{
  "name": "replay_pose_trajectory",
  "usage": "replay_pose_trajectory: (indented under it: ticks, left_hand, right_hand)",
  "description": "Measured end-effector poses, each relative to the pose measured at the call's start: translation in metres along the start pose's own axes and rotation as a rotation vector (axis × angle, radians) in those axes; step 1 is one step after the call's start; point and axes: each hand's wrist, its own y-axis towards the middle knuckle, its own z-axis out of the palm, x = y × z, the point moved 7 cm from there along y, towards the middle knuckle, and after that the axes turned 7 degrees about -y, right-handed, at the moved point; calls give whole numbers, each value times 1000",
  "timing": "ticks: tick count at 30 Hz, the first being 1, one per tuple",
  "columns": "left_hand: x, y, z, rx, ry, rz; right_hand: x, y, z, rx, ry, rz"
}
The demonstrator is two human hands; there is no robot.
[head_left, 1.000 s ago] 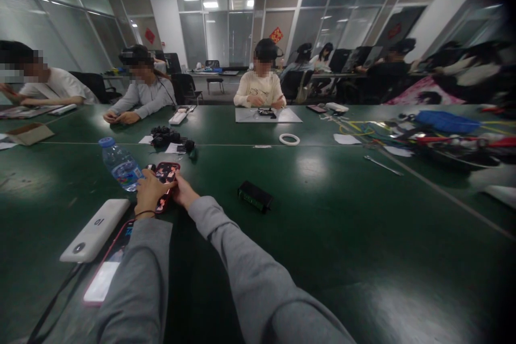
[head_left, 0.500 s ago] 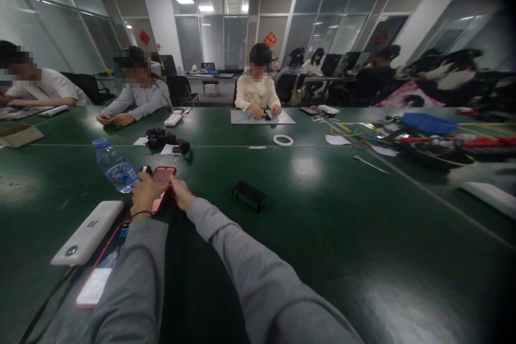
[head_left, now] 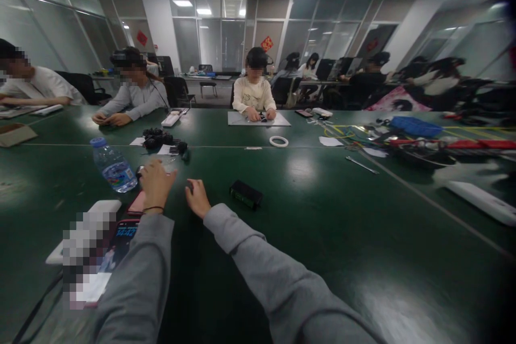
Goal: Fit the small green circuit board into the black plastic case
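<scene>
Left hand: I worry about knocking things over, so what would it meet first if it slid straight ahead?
Probably the small black parts straight beyond the left hand; the water bottle stands just left of that line. Depth is unclear.

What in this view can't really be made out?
- Head view: the pink phone lies mostly under the left hand.
- The white power bank is partly covered by a pixelated patch.
- Clutter at the table's far right edge is smeared by lens blur.
- What the seated people's hands work on is too small.

Bottle (head_left: 113, 165) left of phone (head_left: 137, 203) (on table (head_left: 322, 215)).
</scene>
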Motion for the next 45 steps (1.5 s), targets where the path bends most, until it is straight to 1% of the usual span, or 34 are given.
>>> replay_pose_trajectory:
  ticks: [1, 2, 3, 5, 6, 7, 8, 10, 13, 16, 20, 22, 25, 27, 32, 35, 39, 41, 45]
  left_hand:
    - [-25, -1, -6, -34, -22, 97]
    - [-50, -3, -9, -31, -80, 182]
    - [-75, -7, -9, 12, -151, 248]
    - [-116, -18, -6, 75, -228, 285]
    - [-137, -26, -2, 133, -272, 343]
    - [-154, -34, 4, 193, -301, 369]
    - [-170, -43, 9, 246, -328, 410]
    - [-194, -57, 19, 332, -359, 477]
    - [-216, -72, 30, 413, -378, 562]
    - [-231, -79, 39, 463, -379, 624]
    - [-247, -86, 47, 499, -377, 703]
    - [-253, -87, 51, 511, -386, 732]
    - [-259, -88, 57, 529, -405, 780]
    - [-262, -87, 60, 553, -410, 811]
    - [-270, -82, 69, 622, -423, 867]
    - [-275, -80, 74, 665, -434, 902]
    - [-279, -75, 83, 693, -451, 931]
    - [-279, -72, 88, 721, -452, 927]
    - [-277, -64, 98, 798, -447, 919]
  right_hand:
    - [6, -1, 3, 24, -54, -34]
    - [12, -3, 8, 53, -107, -60]
    - [18, -4, 13, 78, -157, -78]
    - [33, -9, 22, 107, -247, -124]
    - [41, -11, 26, 113, -283, -168]
    - [51, -14, 30, 117, -311, -232]
    - [60, -17, 32, 124, -334, -302]
    - [72, -23, 36, 158, -367, -413]
    - [78, -25, 35, 190, -409, -463]
    - [76, -24, 33, 209, -427, -464]
    - [74, -23, 37, 263, -426, -467]
    - [72, -20, 36, 248, -401, -432]
    - [66, -11, 31, 199, -362, -342]
    - [62, -5, 32, 194, -352, -309]
    - [57, 8, 37, 192, -359, -327]
    - [49, 19, 39, 172, -359, -292]
    - [39, 39, 45, 162, -332, -262]
    - [37, 51, 50, 186, -316, -274]
    - [34, 77, 66, 285, -248, -282]
